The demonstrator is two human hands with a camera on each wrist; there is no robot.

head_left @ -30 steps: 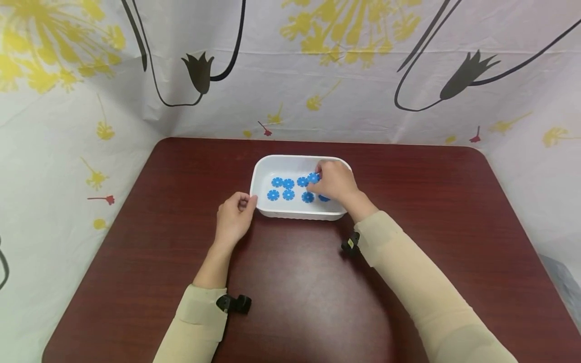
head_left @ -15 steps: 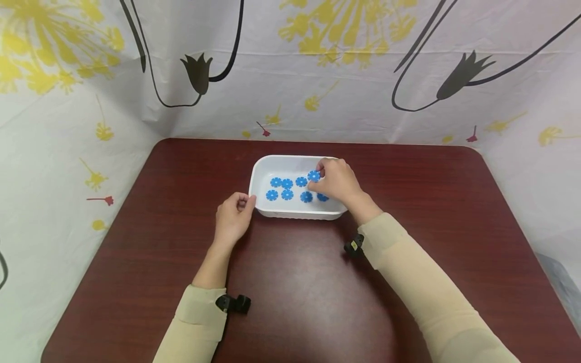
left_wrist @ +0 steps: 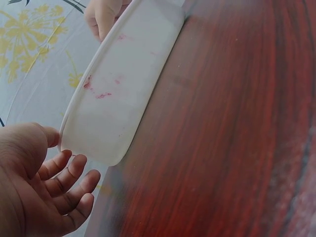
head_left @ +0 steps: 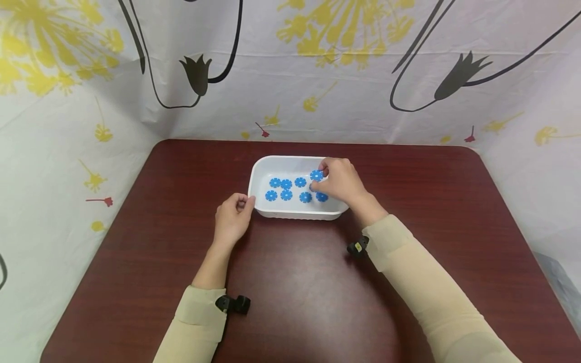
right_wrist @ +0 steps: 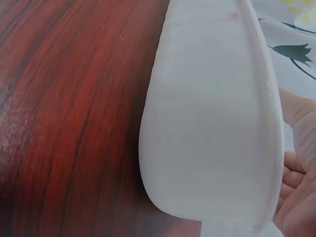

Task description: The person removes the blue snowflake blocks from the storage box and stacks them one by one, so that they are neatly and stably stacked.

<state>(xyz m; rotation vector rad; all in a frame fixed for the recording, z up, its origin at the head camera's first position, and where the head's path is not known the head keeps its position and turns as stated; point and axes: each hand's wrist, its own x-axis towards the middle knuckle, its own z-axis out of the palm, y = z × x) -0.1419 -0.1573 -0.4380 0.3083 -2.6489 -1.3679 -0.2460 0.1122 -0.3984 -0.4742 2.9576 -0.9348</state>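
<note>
A white plastic tray (head_left: 297, 215) with rounded corners sits near the back of the table. Several blue flower-shaped discs with notched edges, such as the disc (head_left: 271, 195) at the left, lie in two loose rows on its floor. My left hand (head_left: 233, 217) holds the tray's left end, thumb at the rim and fingertips against the outer wall, as the left wrist view shows. Over the tray's right half, my right hand (head_left: 340, 179) holds one blue disc (head_left: 316, 175) at its thumb and fingertips. In the right wrist view the tray wall (right_wrist: 207, 128) hides those fingertips.
The dark red wood-grain table (head_left: 308, 292) spreads around the tray. A white cloth (head_left: 363, 116) with yellow and grey flower prints hangs behind it. Small black cameras sit at the left cuff (head_left: 233, 304) and right cuff (head_left: 358, 246).
My right hand has shifted slightly to the right with the blue disc, which now stands apart from the disc beside it. The left hand and tray have stayed in place.
</note>
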